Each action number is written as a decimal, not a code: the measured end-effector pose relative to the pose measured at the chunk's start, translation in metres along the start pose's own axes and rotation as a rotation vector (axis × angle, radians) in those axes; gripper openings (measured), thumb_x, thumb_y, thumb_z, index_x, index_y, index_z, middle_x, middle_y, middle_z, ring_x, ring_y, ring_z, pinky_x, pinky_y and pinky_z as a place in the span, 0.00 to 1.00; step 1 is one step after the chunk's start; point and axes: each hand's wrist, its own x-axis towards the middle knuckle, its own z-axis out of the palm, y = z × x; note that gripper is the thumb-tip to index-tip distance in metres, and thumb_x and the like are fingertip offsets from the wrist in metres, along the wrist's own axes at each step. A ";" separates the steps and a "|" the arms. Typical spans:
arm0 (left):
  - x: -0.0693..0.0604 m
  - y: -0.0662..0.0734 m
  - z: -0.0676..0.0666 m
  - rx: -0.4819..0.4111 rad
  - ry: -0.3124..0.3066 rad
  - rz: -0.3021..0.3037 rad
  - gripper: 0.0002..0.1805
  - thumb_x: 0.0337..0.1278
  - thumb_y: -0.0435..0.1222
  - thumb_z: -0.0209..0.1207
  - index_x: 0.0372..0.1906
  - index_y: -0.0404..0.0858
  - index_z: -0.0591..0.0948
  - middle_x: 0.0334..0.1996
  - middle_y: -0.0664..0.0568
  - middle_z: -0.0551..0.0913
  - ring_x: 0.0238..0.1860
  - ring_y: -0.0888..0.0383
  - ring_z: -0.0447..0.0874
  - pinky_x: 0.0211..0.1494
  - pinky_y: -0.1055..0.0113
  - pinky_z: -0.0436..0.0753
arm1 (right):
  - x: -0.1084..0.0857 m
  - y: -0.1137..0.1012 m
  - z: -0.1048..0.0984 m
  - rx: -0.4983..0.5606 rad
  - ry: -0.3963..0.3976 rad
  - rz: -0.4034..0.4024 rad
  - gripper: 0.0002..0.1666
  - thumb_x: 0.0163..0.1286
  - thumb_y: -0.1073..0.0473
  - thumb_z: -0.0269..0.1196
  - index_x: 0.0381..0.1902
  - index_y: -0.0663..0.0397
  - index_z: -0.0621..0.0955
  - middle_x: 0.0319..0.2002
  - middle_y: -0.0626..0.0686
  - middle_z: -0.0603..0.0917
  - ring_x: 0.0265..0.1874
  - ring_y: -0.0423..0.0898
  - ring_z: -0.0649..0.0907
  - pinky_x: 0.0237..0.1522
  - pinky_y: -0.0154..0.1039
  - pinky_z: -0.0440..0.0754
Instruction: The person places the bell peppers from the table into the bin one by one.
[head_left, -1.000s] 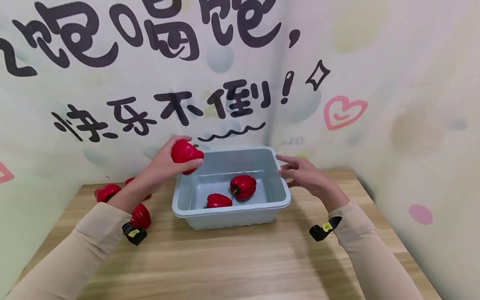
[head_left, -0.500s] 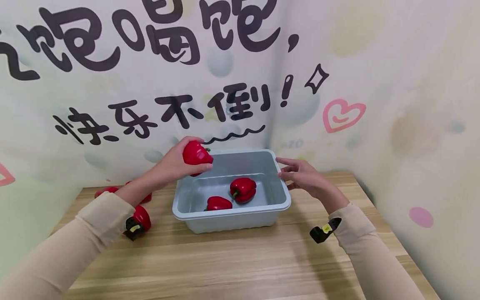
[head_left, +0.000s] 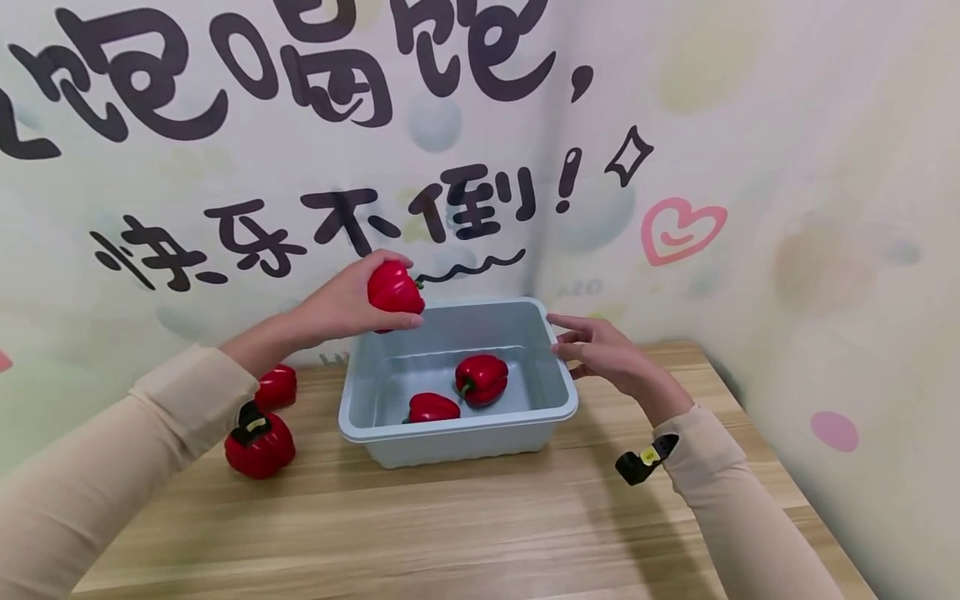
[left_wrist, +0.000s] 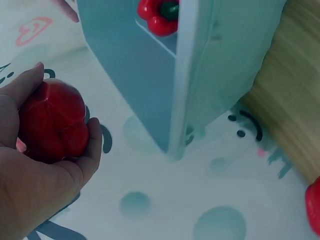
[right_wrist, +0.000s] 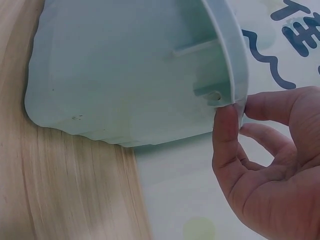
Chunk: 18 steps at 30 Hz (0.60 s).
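Observation:
My left hand (head_left: 348, 300) grips a red bell pepper (head_left: 394, 293), with the fingers over its top and the thumb below. It is held above the left back rim of a pale blue-grey plastic bin (head_left: 465, 429); in the left wrist view the pepper (left_wrist: 55, 122) is apart from the bin. Inside the bin lie two more red bell peppers, one in the middle (head_left: 482, 378) and one partly hidden by the front wall (head_left: 434, 407). My right hand (head_left: 603, 354) pinches the bin's right rim; in the right wrist view its thumb (right_wrist: 226, 127) presses beneath the lip.
On the wooden table (head_left: 450, 533), left of the bin, sit a red pepper near the front (head_left: 261, 450) and another behind it (head_left: 277, 387), both partly covered by the left arm and its wrist camera. A printed wall cloth (head_left: 787, 183) hangs close behind the bin.
My left hand has carried its pepper to the right, then slightly up. The raised arm uncovers more of the peppers on the left. My right hand keeps its place at the bin's rim.

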 end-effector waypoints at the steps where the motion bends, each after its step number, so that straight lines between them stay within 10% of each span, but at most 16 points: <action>1: 0.001 0.001 -0.001 0.016 -0.007 0.011 0.47 0.54 0.44 0.77 0.75 0.43 0.64 0.67 0.41 0.75 0.67 0.41 0.76 0.56 0.50 0.91 | 0.000 0.000 0.000 -0.001 -0.001 0.000 0.40 0.79 0.60 0.61 0.84 0.46 0.62 0.67 0.67 0.77 0.60 0.59 0.83 0.58 0.51 0.90; 18: 0.018 0.007 0.003 0.294 -0.040 0.226 0.44 0.43 0.36 0.82 0.68 0.37 0.73 0.61 0.41 0.81 0.63 0.41 0.81 0.56 0.46 0.91 | 0.003 0.002 0.001 -0.009 0.007 0.000 0.41 0.79 0.60 0.61 0.84 0.46 0.61 0.66 0.67 0.77 0.59 0.58 0.83 0.57 0.52 0.90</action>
